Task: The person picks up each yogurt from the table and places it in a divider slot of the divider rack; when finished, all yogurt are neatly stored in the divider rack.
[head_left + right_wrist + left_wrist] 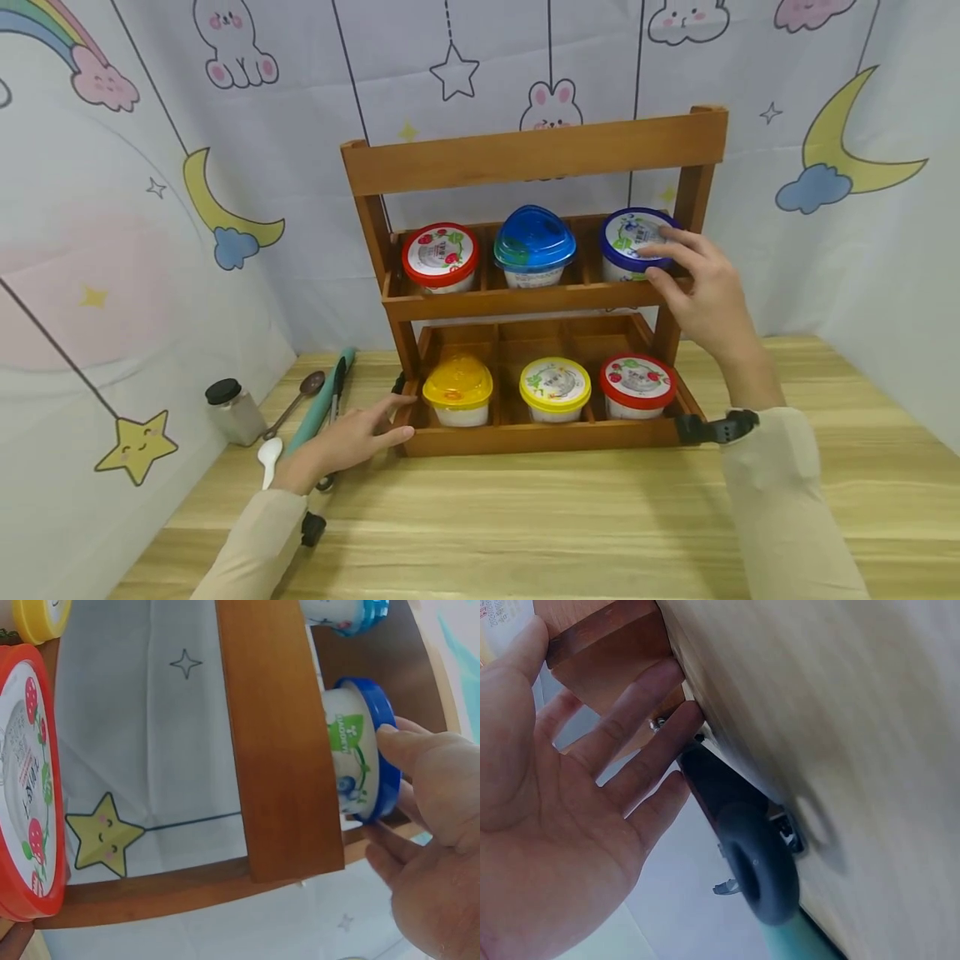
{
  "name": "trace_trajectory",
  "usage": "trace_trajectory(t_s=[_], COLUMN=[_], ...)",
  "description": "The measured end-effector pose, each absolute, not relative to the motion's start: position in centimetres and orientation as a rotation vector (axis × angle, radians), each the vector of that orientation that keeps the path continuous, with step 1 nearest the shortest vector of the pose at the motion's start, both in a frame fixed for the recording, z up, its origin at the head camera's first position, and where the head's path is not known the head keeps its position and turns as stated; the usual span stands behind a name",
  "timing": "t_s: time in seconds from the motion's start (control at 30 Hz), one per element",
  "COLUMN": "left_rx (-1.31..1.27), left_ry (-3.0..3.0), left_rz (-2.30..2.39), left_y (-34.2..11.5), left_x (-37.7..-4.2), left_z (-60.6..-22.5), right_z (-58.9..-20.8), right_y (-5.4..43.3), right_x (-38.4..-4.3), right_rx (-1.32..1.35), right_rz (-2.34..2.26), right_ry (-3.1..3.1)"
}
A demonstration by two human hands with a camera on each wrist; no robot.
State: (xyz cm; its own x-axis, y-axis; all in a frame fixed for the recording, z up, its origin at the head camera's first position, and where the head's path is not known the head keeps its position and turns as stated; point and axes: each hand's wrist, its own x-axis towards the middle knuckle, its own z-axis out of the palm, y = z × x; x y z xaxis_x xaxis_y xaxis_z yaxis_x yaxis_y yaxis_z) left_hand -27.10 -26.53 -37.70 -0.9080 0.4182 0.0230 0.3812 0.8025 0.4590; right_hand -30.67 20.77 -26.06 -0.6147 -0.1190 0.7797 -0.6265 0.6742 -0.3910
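Note:
A two-tier wooden rack (536, 158) holds several small round tubs. My right hand (701, 287) is at the upper right compartment, its thumb and fingers gripping the rim of a tub with a dark blue lid (386, 750) and a blueberry print. Beside it on the upper tier are a tub with a clear blue domed lid (534, 237) and a red-lidded tub (440, 254). My left hand (577, 772) has its fingers spread and touches the rack's lower left corner (615, 652). Nearest that hand is a tub with a yellow domed lid (457, 387).
The lower tier also carries a yellow-lidded tub (555, 385) and another red-lidded tub (637, 382). Left of the rack lie a brown spoon (300, 396), a white spoon (269, 457), a teal-handled utensil (318, 408) and a black-capped jar (234, 414). Printed cloth hangs behind.

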Motion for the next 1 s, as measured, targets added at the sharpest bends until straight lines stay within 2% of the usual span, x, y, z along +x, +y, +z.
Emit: trace_trajectory(t_s=[0.53,1.0], left_rx=[0.712,0.738], left_ry=[2.892,2.927], left_rz=[0.721,0.590], left_y=[-25.5,-26.4], left_x=[-27.9,-27.7], left_z=[-38.2,-37.2], right_z=[-25.9,-26.2], right_y=[22.3,21.2], right_x=[-29.5,-28.3], right_rx=[0.562,0.615], right_rz=[0.832,0.710], right_ry=[-2.151,-2.180])
